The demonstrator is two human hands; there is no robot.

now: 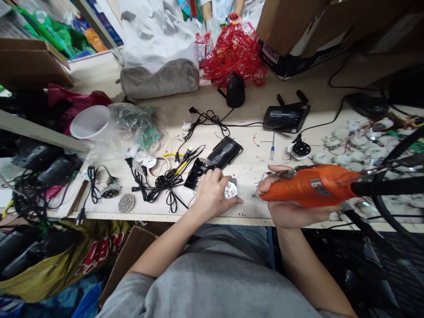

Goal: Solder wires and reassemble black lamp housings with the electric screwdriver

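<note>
My left hand (209,195) presses down on a small white plate with round lenses (231,190), which lies on the pale workbench (251,172). My right hand (285,207) grips an orange electric screwdriver (311,185) with a black cord. Its metal tip (255,194) points left, close to the white plate but apart from it. Just beyond my left hand lie a black slotted panel (197,173) and a black lamp housing (225,152). My fingers hide part of the plate.
Tangled black cables with plugs (155,179) lie left of my hands. Several white discs (357,148) are heaped at the right. A black lamp (286,118) and a red mesh bag (235,55) stand farther back. A person's hand (233,17) shows beyond them.
</note>
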